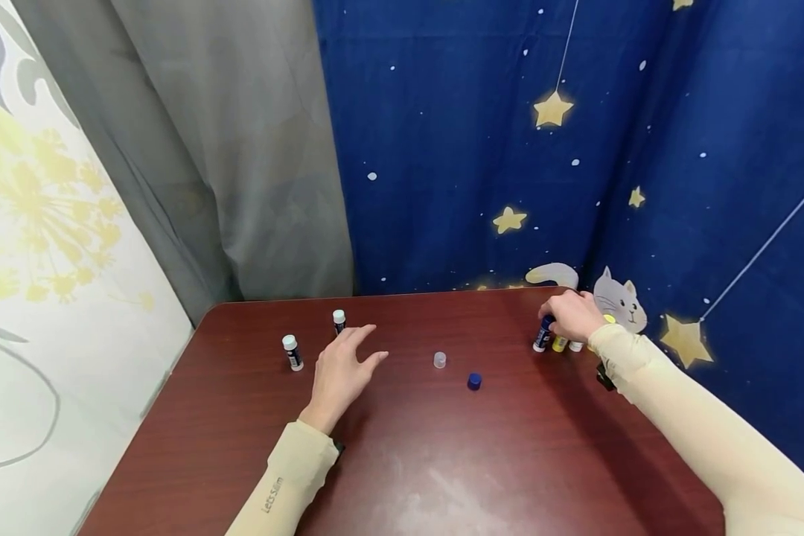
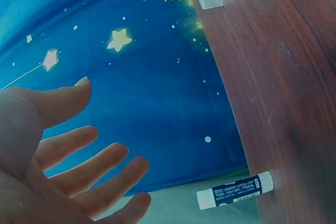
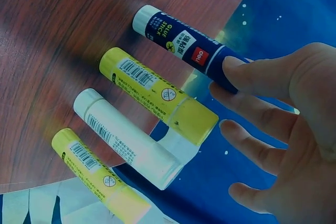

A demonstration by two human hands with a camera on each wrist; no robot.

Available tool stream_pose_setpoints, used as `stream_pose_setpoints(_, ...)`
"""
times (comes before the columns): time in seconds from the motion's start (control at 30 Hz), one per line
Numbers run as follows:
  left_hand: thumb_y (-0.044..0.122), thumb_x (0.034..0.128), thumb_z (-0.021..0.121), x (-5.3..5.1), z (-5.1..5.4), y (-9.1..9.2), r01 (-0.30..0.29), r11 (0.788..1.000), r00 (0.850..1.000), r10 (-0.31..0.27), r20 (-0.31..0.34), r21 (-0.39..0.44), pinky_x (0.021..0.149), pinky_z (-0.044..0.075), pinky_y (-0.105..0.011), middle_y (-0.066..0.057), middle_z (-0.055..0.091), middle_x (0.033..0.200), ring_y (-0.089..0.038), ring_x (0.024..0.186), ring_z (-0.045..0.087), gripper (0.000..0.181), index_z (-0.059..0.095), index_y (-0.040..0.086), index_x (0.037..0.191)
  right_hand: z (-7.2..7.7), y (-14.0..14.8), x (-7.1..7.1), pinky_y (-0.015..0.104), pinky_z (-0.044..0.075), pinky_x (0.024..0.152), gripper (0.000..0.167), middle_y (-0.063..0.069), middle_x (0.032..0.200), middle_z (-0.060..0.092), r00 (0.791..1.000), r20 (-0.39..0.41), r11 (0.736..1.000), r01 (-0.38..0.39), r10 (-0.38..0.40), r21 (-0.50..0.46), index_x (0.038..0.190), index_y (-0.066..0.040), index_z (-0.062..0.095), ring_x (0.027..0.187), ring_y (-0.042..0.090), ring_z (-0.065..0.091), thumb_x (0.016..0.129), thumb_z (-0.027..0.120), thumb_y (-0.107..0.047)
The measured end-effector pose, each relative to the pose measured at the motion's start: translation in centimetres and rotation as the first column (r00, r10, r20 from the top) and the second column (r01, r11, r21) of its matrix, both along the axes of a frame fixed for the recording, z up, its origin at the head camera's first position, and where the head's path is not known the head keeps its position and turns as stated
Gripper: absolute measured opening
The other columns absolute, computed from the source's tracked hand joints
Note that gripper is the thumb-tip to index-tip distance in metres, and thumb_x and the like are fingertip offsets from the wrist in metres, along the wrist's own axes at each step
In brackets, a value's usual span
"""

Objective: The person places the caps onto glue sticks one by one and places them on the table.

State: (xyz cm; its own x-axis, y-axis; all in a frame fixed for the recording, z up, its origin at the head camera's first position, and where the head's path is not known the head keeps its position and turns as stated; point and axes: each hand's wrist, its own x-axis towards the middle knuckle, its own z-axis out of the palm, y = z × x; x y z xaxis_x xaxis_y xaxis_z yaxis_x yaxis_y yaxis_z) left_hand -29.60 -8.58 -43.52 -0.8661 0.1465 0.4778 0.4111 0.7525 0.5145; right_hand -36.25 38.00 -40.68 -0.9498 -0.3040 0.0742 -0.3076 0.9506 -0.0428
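Note:
My right hand point(image 1: 572, 316) pinches the blue cap end of a dark blue glue stick point(image 3: 178, 43) between thumb and index finger, its white base toward the table. Beside it two yellow glue sticks point(image 3: 157, 95) and a white glue stick point(image 3: 126, 137) stand in a row, untouched. My left hand point(image 1: 340, 376) is held over the table, fingers spread, holding nothing. Near it stand two white-capped glue sticks with dark labels, one at the left point(image 1: 292, 353) and one partly hidden behind the fingers point(image 1: 339, 320).
A translucent cap point(image 1: 439, 360) and a small blue cap point(image 1: 474, 381) lie mid-table, between the hands. The dark red table point(image 1: 402, 454) ends at a blue star-patterned curtain point(image 1: 455, 149) and a grey curtain point(image 1: 268, 164). A pale wall point(image 1: 53, 313) is at the left.

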Motion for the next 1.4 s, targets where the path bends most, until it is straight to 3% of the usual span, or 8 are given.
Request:
stream_pose_setpoints(0.2,0.035,0.0851,0.082,0.2,0.2,0.0,0.006,1.0,1.0,-0.006,-0.017,-0.002,0.081,0.055,-0.048,-0.002,0.065,0.123,-0.025,0.106,0.067,0.052,0.066,0.024,0.133,-0.2,0.0,0.3,0.065,0.034,0.087,0.021,0.004,0.098,0.075,1.0,0.003,1.0,0.009,-0.009,0.009,0.098,-0.016,0.079,0.1,0.031,0.064,0.08,0.079,-0.006)
stream_pose_setpoints(0.57,0.038,0.0846,0.082,0.1,0.1,0.0,0.009,1.0,1.0,-0.009,-0.014,-0.008,0.082,0.055,-0.047,0.001,0.066,0.123,-0.023,0.107,0.067,0.053,0.066,0.025,0.133,-0.3,0.4,0.6,0.074,0.028,0.091,0.023,0.004,0.099,0.075,1.0,0.0,1.0,0.008,-0.008,0.018,0.097,-0.017,0.079,0.097,0.031,0.065,0.077,0.081,-0.005)
stream_pose_setpoints(0.67,0.038,0.0847,0.082,0.1,0.1,-0.1,0.01,1.0,1.0,-0.01,-0.008,-0.004,0.082,0.055,-0.047,0.001,0.065,0.124,-0.024,0.106,0.067,0.054,0.066,0.025,0.134,-0.2,0.5,0.7,0.077,0.026,0.093,0.024,0.004,0.1,0.075,1.0,0.009,1.0,0.017,-0.017,0.0,0.1,-0.017,0.079,0.097,0.031,0.066,0.078,0.082,-0.007)
stream_pose_setpoints(0.83,0.038,0.0843,0.083,0.1,0.3,-0.1,0.011,1.0,1.0,-0.011,-0.001,-0.007,0.084,0.054,-0.048,-0.001,0.064,0.125,-0.025,0.108,0.066,0.055,0.065,0.024,0.134,0.3,0.7,0.8,0.07,0.029,0.09,0.028,0.005,0.107,0.074,0.999,0.01,0.999,0.047,-0.047,-0.026,0.11,-0.018,0.077,0.1,0.033,0.065,0.082,0.081,-0.017)
stream_pose_setpoints(1.07,0.04,0.0843,0.082,0.1,0.9,-0.2,0.014,1.0,1.0,-0.014,-0.005,-0.007,0.087,0.053,-0.049,-0.001,0.064,0.124,-0.024,0.111,0.064,0.055,0.065,0.024,0.134,2.2,-0.5,1.1,0.068,0.029,0.092,0.037,0.011,0.121,0.069,0.998,-0.009,0.997,0.062,-0.062,-0.049,0.125,-0.016,0.071,0.111,0.035,0.061,0.091,0.073,-0.031)
stream_pose_setpoints(1.23,0.039,0.0836,0.083,-0.1,1.2,-0.3,0.017,1.0,1.0,-0.017,-0.022,-0.001,0.089,0.051,-0.051,-0.004,0.063,0.124,-0.025,0.114,0.061,0.055,0.067,0.021,0.133,4.2,-2.6,1.4,0.069,0.029,0.098,0.044,0.013,0.13,0.063,0.993,-0.12,0.997,0.011,-0.02,-0.079,0.132,-0.017,0.067,0.121,0.036,0.055,0.092,0.071,-0.035)
stream_pose_setpoints(1.4,0.04,0.082,0.084,-0.2,1.6,-0.3,0.015,1.0,1.0,-0.014,-0.021,0.005,0.092,0.049,-0.054,-0.008,0.059,0.132,-0.03,0.12,0.056,0.059,0.066,0.018,0.134,6.1,-4.8,1.8,0.063,0.037,0.098,0.061,0.014,0.132,0.058,0.97,-0.24,0.993,-0.054,0.028,-0.103,0.145,-0.016,0.055,0.115,0.037,0.055,0.09,0.073,-0.037)
